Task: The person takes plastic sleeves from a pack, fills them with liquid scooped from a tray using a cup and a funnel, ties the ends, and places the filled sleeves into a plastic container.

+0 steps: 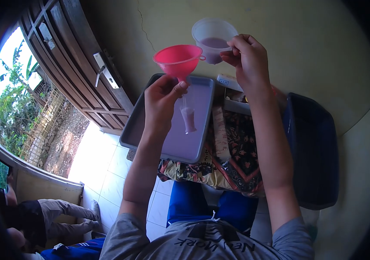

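Observation:
My left hand (164, 97) is closed around the neck of a pink funnel (178, 60), which is held upright. Just below it hangs a slim clear plastic bag (188, 120) with pinkish-purple liquid in its lower part; its upper end is partly hidden by my fingers. To the right, my right hand (250, 56) pinches the rim of a translucent plastic cup (202, 32) that holds purple liquid. The cup is slightly tilted, beside and a little above the funnel, apart from it. Under my left hand sits a grey tray (209, 108) whose inside looks pale purple.
A patterned cloth (241, 138) covers the table under the tray. Behind it is an open box (237, 104). A dark blue bin (313, 151) stands at the right. At left are a wooden door (85, 65) and another person's legs (66, 214).

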The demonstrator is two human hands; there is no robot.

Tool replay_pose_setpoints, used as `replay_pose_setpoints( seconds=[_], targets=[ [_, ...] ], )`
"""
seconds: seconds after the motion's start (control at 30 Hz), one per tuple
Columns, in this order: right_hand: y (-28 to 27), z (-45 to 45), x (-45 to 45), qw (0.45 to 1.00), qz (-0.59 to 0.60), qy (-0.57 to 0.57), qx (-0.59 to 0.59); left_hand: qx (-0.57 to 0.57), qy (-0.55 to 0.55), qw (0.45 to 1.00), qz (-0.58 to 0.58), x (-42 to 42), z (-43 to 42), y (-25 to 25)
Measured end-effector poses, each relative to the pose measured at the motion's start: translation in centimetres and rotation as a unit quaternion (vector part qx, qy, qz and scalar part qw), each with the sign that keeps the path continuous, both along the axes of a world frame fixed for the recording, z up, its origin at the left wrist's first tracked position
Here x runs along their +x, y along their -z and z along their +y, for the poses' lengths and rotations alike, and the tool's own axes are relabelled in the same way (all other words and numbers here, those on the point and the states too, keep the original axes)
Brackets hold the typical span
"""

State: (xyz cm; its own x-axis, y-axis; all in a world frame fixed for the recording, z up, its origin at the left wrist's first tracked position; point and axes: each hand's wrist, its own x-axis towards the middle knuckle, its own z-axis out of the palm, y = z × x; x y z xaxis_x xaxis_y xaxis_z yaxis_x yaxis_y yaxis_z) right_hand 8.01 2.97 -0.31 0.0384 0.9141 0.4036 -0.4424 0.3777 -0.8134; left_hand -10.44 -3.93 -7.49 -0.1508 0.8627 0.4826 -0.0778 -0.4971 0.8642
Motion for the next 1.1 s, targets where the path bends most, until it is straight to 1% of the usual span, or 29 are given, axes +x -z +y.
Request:
replay_pose_setpoints(
  seconds=[0.03, 0.17, 0.23, 0.37, 0.43, 0.47, 0.53, 0.57, 0.63, 0.67, 0.7, 0.8, 0.9, 0.97, 1.03, 1.1],
  targets=[
    [0.5, -0.4, 0.9, 1.0, 0.029, 0.009, -0.001, 0.005, 0.006, 1.0, 0.006, 0.5, 0.0, -0.1],
    [2.9, -2.8, 3.9, 0.997, 0.044, 0.062, -0.029, 0.01, 0.032, 0.999, 0.001, 3.1, -0.2, -0.7],
    [5.2, -3.5, 5.6, 0.993, 0.063, 0.081, -0.051, -0.003, 0.049, 0.999, -0.003, 4.9, -0.6, -0.6],
    [10.7, -5.0, 8.5, 0.989, 0.064, 0.114, -0.073, -0.011, 0.092, 0.995, -0.028, 7.6, -1.0, 0.4],
    [14.2, -5.2, 9.9, 0.98, 0.049, 0.136, -0.137, -0.039, 0.13, 0.989, -0.062, 8.6, -1.2, 1.3],
    [16.0, -5.0, 10.7, 0.979, 0.049, 0.141, -0.136, -0.038, 0.135, 0.988, -0.062, 9.2, -1.4, 1.8],
    [19.6, -4.6, 12.1, 0.972, 0.023, 0.142, -0.184, -0.049, 0.137, 0.987, -0.071, 10.2, -1.9, 3.1],
    [21.1, -4.5, 12.4, 0.972, 0.023, 0.145, -0.184, -0.062, 0.145, 0.984, -0.083, 10.5, -2.2, 4.1],
    [23.5, -4.3, 13.1, 0.965, 0.013, 0.139, -0.222, -0.081, 0.146, 0.982, -0.09, 11.2, -3.3, 5.3],
    [24.5, -4.1, 13.3, 0.965, 0.014, 0.142, -0.221, -0.1, 0.145, 0.98, -0.095, 11.6, -3.7, 5.8],
    [25.4, -3.8, 13.3, 0.963, 0.019, 0.137, -0.231, -0.095, 0.148, 0.98, -0.093, 11.5, -3.8, 6.8],
    [26.7, -3.2, 12.7, 0.962, 0.014, 0.127, -0.24, -0.109, 0.157, 0.978, -0.082, 11.3, -3.9, 8.3],
    [27.1, -2.4, 11.7, 0.962, 0.032, 0.089, -0.256, -0.121, 0.147, 0.978, -0.084, 11.5, -4.0, 8.8],
    [27.7, -1.6, 11.2, 0.963, 0.031, 0.081, -0.255, -0.124, 0.147, 0.977, -0.091, 11.2, -4.0, 9.0],
    [28.0, -1.0, 11.0, 0.963, 0.03, 0.074, -0.257, -0.142, 0.166, 0.973, -0.07, 10.7, -4.2, 9.2],
    [28.2, -0.7, 10.9, 0.959, 0.024, 0.08, -0.27, -0.147, 0.164, 0.973, -0.067, 10.7, -4.3, 9.2]
  ],
)
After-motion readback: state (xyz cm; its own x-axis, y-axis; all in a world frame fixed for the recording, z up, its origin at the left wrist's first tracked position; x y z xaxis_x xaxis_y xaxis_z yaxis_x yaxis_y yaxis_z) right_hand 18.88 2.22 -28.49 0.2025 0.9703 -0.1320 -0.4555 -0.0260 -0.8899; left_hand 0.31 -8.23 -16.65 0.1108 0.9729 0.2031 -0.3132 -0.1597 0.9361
